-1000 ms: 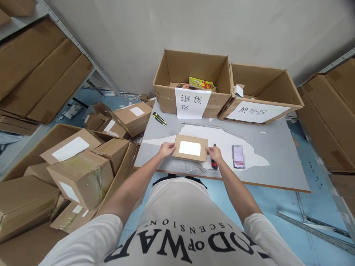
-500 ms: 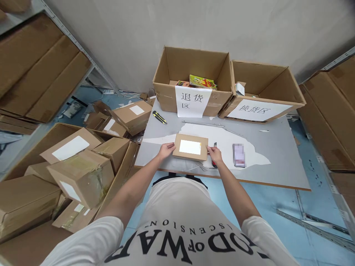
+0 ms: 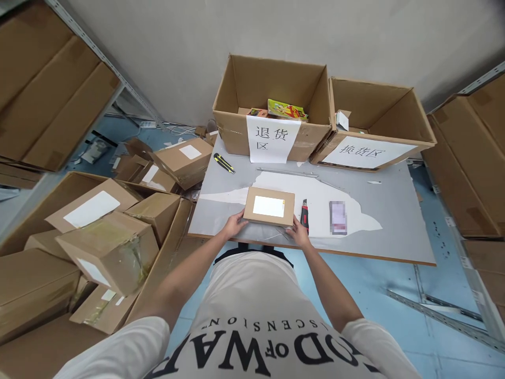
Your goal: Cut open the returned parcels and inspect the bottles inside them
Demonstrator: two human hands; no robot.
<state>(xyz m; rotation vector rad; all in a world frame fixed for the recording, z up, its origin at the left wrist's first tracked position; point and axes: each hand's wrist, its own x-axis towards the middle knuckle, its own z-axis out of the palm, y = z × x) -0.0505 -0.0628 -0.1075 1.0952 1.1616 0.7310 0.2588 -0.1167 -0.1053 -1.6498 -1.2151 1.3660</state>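
Note:
A small closed cardboard box (image 3: 257,191) with a white label (image 3: 268,206) on top is at the table's near side. My left hand (image 3: 235,223) grips its near left corner, fingers partly hidden along the side. At the near right corner my right hand (image 3: 299,231) holds the same box. Just right of that hand lies a red and black box cutter (image 3: 304,216) with its blade end pointing away. Further right there is a phone-like flat item (image 3: 338,218), its surface blurred out.
Two large open cartons with paper signs, one on the left (image 3: 232,138) and one on the right (image 3: 379,162), stand at the table's back. A yellow and black utility knife (image 3: 224,163) lies at the back left. Left of the table, a big carton (image 3: 173,242) holds several parcels.
Both hands have slid from the box's sides down to its near corners. The right hand has moved off the red box cutter, which now shows fully. The view has shifted slightly.

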